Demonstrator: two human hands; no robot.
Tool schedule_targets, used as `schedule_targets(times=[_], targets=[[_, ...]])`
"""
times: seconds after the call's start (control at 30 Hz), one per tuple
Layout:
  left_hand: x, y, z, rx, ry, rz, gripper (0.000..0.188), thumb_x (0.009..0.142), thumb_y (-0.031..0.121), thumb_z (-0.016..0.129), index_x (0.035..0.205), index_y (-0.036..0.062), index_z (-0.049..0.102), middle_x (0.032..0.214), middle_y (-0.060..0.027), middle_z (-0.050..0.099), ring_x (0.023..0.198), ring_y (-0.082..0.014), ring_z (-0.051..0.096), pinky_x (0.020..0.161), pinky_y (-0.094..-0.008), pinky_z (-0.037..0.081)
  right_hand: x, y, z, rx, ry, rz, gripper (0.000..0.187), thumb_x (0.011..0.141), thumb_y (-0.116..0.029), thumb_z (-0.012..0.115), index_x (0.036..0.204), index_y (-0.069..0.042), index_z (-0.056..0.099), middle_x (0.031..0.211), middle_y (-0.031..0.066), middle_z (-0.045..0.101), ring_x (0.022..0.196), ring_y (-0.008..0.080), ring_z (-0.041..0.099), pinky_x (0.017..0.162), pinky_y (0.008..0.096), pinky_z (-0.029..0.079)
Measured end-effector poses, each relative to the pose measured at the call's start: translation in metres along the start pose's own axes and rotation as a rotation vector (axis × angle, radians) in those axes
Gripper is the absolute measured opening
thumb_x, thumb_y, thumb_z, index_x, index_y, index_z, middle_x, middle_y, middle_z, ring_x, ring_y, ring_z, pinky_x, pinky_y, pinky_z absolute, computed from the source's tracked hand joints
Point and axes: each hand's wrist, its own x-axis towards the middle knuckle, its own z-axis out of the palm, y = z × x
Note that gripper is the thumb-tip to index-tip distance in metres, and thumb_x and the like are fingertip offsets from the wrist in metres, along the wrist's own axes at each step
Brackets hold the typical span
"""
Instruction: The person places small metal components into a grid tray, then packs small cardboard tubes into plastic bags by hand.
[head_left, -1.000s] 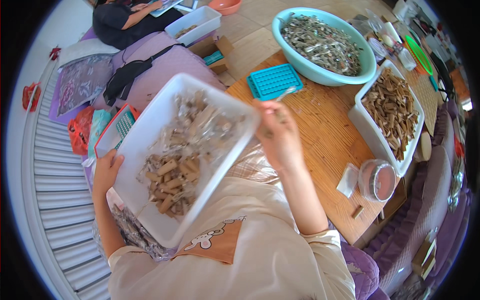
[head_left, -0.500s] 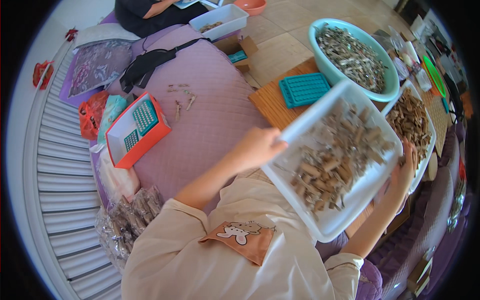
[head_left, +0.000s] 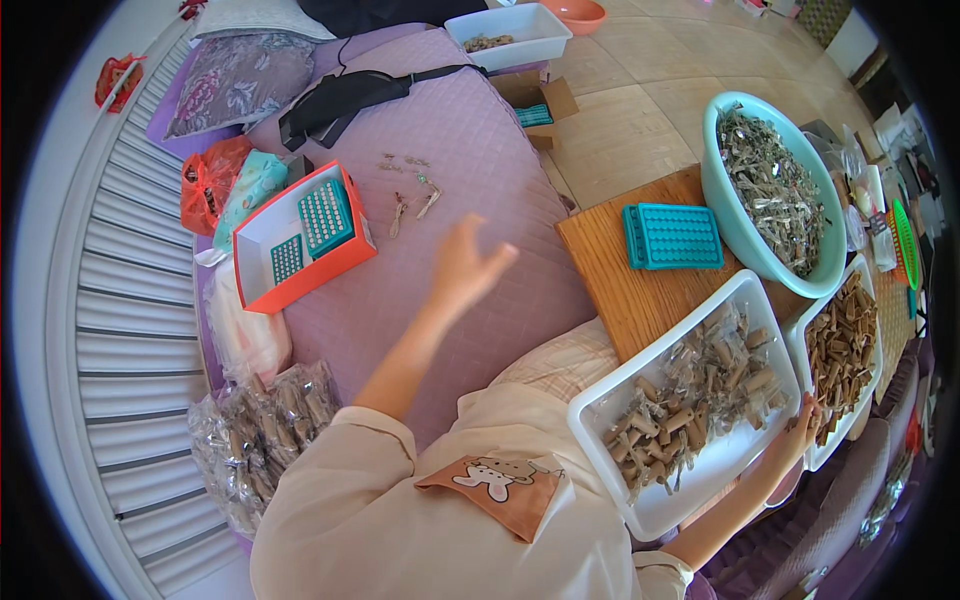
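A white plastic tray [head_left: 600,390], tilted toward my lap, overlaps the front of the wooden table. Small brown cylindrical pieces [head_left: 672,425], some in clear wrappers, lie inside it. My right hand [head_left: 800,428] grips the tray's right rim, its fingertips partly hidden. Empty and with its fingers apart, my left hand [head_left: 468,268] hovers over the purple bedspread, away from the tray. Several small thin pieces [head_left: 428,197] lie on the bedspread beyond that hand. Left of it is an orange-red box [head_left: 310,287] with teal pegged trays [head_left: 325,217] inside.
A teal mould tray [head_left: 676,236] sits on the wooden table [head_left: 618,290]. Next to it stands a light-blue basin [head_left: 712,170] of wrapped pieces. A second white tray [head_left: 814,458] of brown pieces is at the right. Clear bags of pieces [head_left: 262,430] lie at the left.
My left hand has let go of the white tray and moved left over the bedspread, fingers spread. The tray has come down lower, with my right hand still at its rim.
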Motion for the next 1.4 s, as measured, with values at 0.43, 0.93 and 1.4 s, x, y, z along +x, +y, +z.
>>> schedule_targets(times=[0.43, 0.93, 1.4], targets=[[0.122, -0.163, 0.023, 0.463, 0.286, -0.508, 0.095, 0.054, 0.053, 0.069, 0.130, 0.0184, 0.024, 0.137, -0.0185, 0.010, 0.124, -0.0436, 0.007, 0.089, -0.0639, 0.019, 0.006, 0.007, 0.007, -0.269, 0.053, -0.006, 0.020, 0.088, -0.021, 0.045, 0.094, -0.004, 0.053, 0.096, 0.0049, 0.053, 0.091, 0.0143, 0.047, 0.081, 0.0272, 0.036], [0.186, -0.213, 0.012, 0.546, -0.148, -0.092, 0.064, 0.063, 0.047, 0.065, 0.115, 0.0158, 0.045, 0.122, -0.0136, 0.039, 0.115, -0.0352, 0.032, 0.091, -0.0470, 0.031, 0.013, 0.012, 0.006, -0.459, 0.124, -0.016, 0.021, 0.087, -0.022, 0.045, 0.090, -0.002, 0.052, 0.092, 0.0056, 0.053, 0.088, 0.0153, 0.047, 0.083, 0.0287, 0.034], [0.040, -0.161, 0.007, 0.508, 0.086, 0.048, 0.014, 0.070, 0.015, 0.058, 0.078, 0.0066, 0.049, 0.077, -0.0101, 0.050, 0.072, -0.0299, 0.052, 0.059, -0.0401, 0.045, 0.009, 0.016, 0.007, -0.475, 0.047, -0.115, 0.027, 0.088, -0.023, 0.043, 0.094, 0.001, 0.054, 0.092, 0.0065, 0.054, 0.087, 0.0166, 0.047, 0.082, 0.0297, 0.035]])
